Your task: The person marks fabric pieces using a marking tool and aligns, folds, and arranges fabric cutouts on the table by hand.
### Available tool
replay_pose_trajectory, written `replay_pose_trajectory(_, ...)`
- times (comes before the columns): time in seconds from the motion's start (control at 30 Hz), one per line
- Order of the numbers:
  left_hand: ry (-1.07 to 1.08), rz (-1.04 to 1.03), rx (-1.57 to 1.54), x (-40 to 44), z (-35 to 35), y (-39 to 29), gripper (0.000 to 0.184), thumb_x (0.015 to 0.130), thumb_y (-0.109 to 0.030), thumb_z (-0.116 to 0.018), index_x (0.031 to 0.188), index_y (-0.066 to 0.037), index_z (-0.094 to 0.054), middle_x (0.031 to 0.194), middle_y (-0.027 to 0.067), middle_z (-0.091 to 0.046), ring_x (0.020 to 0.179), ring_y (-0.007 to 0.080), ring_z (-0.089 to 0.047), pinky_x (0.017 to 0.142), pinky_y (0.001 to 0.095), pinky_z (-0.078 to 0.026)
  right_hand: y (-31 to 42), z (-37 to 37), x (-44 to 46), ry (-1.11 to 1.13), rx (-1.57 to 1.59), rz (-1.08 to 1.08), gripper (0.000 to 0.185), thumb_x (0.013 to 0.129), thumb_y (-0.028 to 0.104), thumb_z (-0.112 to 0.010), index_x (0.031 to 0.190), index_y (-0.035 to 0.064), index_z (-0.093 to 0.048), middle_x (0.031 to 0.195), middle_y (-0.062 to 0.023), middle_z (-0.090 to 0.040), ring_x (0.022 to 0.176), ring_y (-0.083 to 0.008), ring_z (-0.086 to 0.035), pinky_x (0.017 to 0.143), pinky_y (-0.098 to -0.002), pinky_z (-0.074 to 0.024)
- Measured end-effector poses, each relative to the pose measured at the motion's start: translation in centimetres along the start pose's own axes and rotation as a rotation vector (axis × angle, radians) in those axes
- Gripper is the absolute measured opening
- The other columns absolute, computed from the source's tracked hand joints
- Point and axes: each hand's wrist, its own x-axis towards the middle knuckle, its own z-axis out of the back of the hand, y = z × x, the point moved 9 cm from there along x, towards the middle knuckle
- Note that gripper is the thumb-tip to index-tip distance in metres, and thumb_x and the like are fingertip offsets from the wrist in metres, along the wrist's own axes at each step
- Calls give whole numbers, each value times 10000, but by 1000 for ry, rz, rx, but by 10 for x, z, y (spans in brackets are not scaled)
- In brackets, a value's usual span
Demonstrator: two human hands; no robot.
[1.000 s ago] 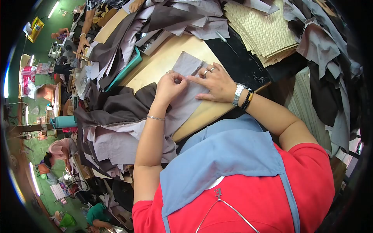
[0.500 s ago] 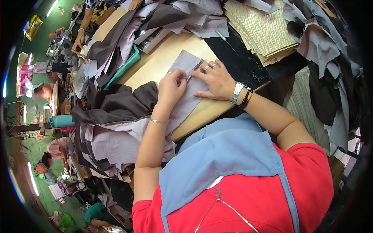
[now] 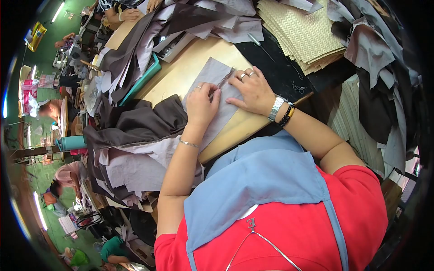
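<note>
A grey cloth piece [image 3: 212,67] lies on the pale wooden board [image 3: 181,58], with a narrow dark fold or seam running across it. My left hand [image 3: 203,103] is on this cloth with curled fingers, its thumb and forefinger pinching the cloth at the fold. To its right, my right hand [image 3: 254,92] lies on the same cloth, fingers stretched out and thumb apart, with the fingertips touching the upper end of the fold. Dark brown cloth [image 3: 144,118] is bunched beside my left wrist, over more grey cloth [image 3: 140,169].
A teal tray [image 3: 143,81] edges the board on the left. Behind it, grey and brown cloth pieces [image 3: 190,20] are heaped. A screwdriver-like tool [image 3: 255,40] lies near woven sheets [image 3: 303,34]. More cloth hangs at right [image 3: 377,81]. A co-worker's hand [image 3: 130,15] shows at upper left.
My left hand has shifted slightly down and right along the cloth. My right hand has moved a little right, its fingers flatter. The co-worker's arm at upper left has drawn back upward.
</note>
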Motion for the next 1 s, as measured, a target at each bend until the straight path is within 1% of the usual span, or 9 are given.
replay_pose_trajectory(0.1, -26, -16, 14, 1, 1, -2, 117, 841, -149, -706, 905, -52, -694, 861, 106, -672, 746, 274, -665, 679, 369, -521, -1, 3, -3, 0, 60, 71, 503, 838, 453, -686, 1179, 94, -597, 1146, -126, -581, 1102, -320, -543, 1048, -486, -376)
replay_pose_trajectory(0.2, -33, -38, -11, 3, -3, -4, 108, 842, -139, -700, 902, -50, -704, 860, 107, -672, 735, 270, -661, 678, 370, -521, -4, 5, -5, 11, 119, 58, 482, 842, 418, -692, 1182, 91, -595, 1149, -126, -583, 1110, -326, -541, 1052, -449, -380)
replay_pose_trajectory(0.37, -2, -47, -21, 11, -7, -5, 115, 840, -157, -705, 889, -53, -710, 848, 91, -675, 702, 253, -653, 664, 356, -506, -5, 4, -5, 2, 127, 50, 477, 849, 413, -686, 1189, 91, -593, 1149, -127, -582, 1120, -330, -538, 1055, -448, -378)
replay_pose_trajectory(0.47, 55, 60, -20, 13, -19, 10, 138, 843, -194, -708, 902, -69, -715, 837, 70, -677, 727, 241, -652, 695, 363, -481, -5, 4, -6, -5, 127, 53, 475, 852, 414, -683, 1188, 91, -591, 1149, -128, -580, 1120, -329, -538, 1056, -449, -377)
replay_pose_trajectory(0.6, 50, 82, 17, 14, -18, 8, 162, 857, -242, -700, 923, -96, -721, 868, 47, -686, 816, 229, -652, 801, 380, -421, -6, 2, -7, -28, 134, 60, 467, 835, 429, -691, 1157, 103, -599, 1159, -112, -585, 1125, -311, -539, 1046, -451, -373)
replay_pose_trajectory(0.67, 52, 95, 22, 13, -18, 8, 168, 864, -256, -694, 935, -108, -724, 886, 39, -688, 856, 228, -648, 841, 387, -390, -6, 3, -7, -31, 138, 65, 467, 846, 415, -688, 1174, 97, -592, 1159, -124, -576, 1120, -319, -540, 1050, -451, -377)
replay_pose_trajectory(0.87, 91, 109, -16, 18, -25, 11, 169, 879, -264, -679, 989, -152, -741, 885, 8, -678, 857, 201, -630, 861, 406, -362, -5, 5, -6, -13, 147, 51, 455, 844, 398, -696, 1168, 94, -599, 1149, -126, -579, 1116, -324, -541, 1050, -446, -380)
replay_pose_trajectory(1.0, 142, 80, -10, 21, -29, 8, 186, 891, -254, -660, 1043, -185, -743, 887, 1, -667, 883, 186, -618, 878, 424, -345, -6, 5, -6, -15, 166, 42, 451, 838, 393, -700, 1164, 95, -606, 1152, -122, -585, 1118, -330, -540, 1056, -446, -379)
